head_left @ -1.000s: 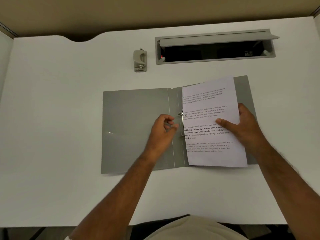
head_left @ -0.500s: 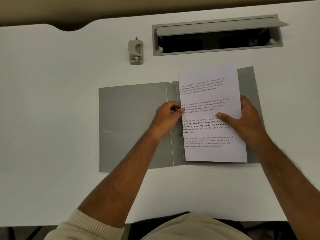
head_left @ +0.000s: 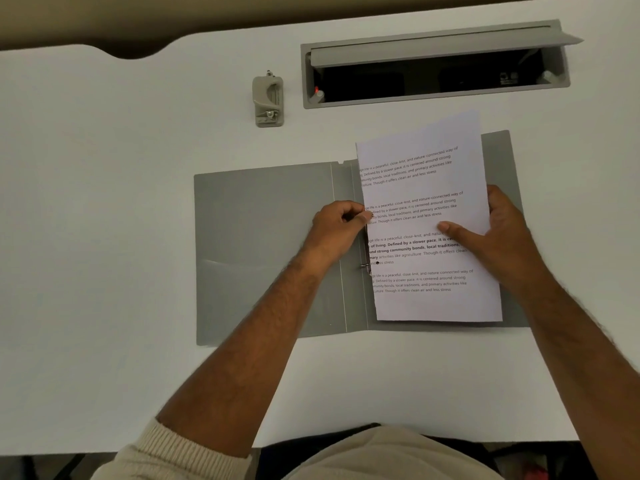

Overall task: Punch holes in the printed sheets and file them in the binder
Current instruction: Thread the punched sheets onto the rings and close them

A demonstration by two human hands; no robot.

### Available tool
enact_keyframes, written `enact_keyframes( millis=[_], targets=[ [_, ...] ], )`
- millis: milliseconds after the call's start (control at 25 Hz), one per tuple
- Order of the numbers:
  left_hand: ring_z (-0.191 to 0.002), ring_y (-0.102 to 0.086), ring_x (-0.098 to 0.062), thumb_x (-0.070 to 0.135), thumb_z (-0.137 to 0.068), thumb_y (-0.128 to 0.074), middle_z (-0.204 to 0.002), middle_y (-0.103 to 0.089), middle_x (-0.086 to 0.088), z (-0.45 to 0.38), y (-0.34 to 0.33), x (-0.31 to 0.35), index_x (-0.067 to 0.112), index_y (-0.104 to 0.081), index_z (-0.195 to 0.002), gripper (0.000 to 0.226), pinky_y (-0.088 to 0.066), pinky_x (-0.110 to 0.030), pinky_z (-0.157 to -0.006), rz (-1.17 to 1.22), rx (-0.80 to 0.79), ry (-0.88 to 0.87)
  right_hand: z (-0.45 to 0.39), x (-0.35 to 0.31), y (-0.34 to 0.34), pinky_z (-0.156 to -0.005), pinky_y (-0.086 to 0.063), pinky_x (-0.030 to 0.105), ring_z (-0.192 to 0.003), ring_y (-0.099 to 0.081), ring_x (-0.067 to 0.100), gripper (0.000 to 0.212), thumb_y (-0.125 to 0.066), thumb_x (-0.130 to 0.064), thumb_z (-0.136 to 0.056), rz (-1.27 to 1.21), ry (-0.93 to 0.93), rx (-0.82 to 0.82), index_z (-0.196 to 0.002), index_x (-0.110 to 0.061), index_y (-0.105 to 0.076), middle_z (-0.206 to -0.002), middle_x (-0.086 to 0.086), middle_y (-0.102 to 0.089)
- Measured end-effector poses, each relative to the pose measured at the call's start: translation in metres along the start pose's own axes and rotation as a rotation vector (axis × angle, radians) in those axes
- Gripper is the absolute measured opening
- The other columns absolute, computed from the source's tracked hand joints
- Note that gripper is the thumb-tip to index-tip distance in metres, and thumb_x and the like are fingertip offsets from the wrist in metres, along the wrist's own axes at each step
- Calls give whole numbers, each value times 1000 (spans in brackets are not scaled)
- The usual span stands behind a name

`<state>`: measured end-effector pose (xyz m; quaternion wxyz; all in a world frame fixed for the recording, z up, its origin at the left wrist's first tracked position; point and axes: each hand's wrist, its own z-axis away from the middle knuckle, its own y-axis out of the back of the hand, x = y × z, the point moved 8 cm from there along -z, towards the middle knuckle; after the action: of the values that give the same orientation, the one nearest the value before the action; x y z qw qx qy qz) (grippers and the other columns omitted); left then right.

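The left hand (head_left: 337,230) covers the upper binder ring (head_left: 365,266), so only the lower one shows. Under the right hand (head_left: 498,233), the printed sheets (head_left: 426,216) hide the binder (head_left: 263,251) beneath; both forearms are cut off by the lower edge.

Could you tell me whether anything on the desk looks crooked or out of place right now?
The printed sheets sit slightly askew on the open binder, their top edge overhanging its upper edge. Otherwise nothing stands out.

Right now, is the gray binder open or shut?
Open. The binder lies spread flat on the desk, both covers and spine showing, with the printed sheets on its right half.
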<state>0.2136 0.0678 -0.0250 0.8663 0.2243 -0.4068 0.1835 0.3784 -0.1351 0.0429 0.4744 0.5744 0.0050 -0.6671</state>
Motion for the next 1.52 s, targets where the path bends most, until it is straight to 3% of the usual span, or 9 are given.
enact_keyframes(
  millis=[160,280,360,480,800,1120,1240,1320,1520],
  targets=[
    [-81,-61,0,25,-96,-71,-96,-72,12,2,1,0,21,-76,-109,15,-45,-14,-76,-8,-36,14,3,2,0,-67,-50,11,-92,-62,-2,57,-82,-31,-80,-7,-17,-3,-126,-21,-50,-117,-6,-63],
    [-87,-58,1,20,-91,-76,-110,-67,8,7,0,3,20,-70,-121,30,-46,-14,-81,-3,-38,-44,4,2,0,-70,-52,18,-94,-64,4,58,-82,-30,-81,-26,-19,6,-127,-18,-49,-119,-5,-63],
    [-94,-53,1,17,-86,-81,-117,-58,6,14,3,5,21,-61,-126,44,-45,-10,-84,-8,27,-98,5,2,1,-68,-49,13,-90,-61,-3,57,-81,-29,-81,-6,-14,14,-127,-17,-49,-117,-7,-61],
    [-90,-49,-1,16,-82,-85,-110,-53,7,30,1,0,23,-50,-123,54,-44,-8,-81,-16,50,-117,5,4,1,-63,-45,4,-87,-59,-4,59,-81,-29,-82,19,-18,20,-129,-16,-48,-117,-8,-59],
    [-79,-62,-2,14,-89,-79,-98,-74,-2,47,-17,-22,15,-56,-109,31,-53,-11,-74,0,-119,-28,4,8,4,-60,-45,-2,-87,-58,-7,55,-79,-26,-84,10,-20,39,-128,-13,-49,-116,-5,-60],
    [-69,-55,-3,10,-89,-75,-91,-68,5,39,-25,-21,13,-61,-101,19,-52,-16,-71,-86,-152,-32,3,13,5,-62,-46,-1,-89,-59,-7,52,-77,-24,-87,0,-15,42,-129,-14,-50,-117,-5,-61],
    [-69,-57,2,13,-92,-72,-98,-67,4,43,-20,-16,16,-61,-100,14,-51,-14,-68,-113,-107,-80,1,22,1,-68,-51,9,-93,-63,1,55,-77,-28,-86,-2,-39,22,-130,-16,-48,-121,-4,-62],
    [-77,-56,1,16,-93,-72,-101,-62,5,46,-12,-9,17,-59,-103,16,-50,-15,-71,-139,-58,-159,-1,29,-4,-73,-51,19,-98,-65,14,59,-77,-32,-86,5,-56,2,-133,-18,-45,-124,-5,-61],
    [-118,-47,-14,40,-85,-80,-131,-50,3,47,14,6,18,-52,-131,58,-42,-26,-101,-440,67,-378,-1,39,-5,-75,-45,12,-102,-60,14,65,-77,-35,-85,100,-48,30,-138,-18,-42,-123,-8,-57]
  ],
)
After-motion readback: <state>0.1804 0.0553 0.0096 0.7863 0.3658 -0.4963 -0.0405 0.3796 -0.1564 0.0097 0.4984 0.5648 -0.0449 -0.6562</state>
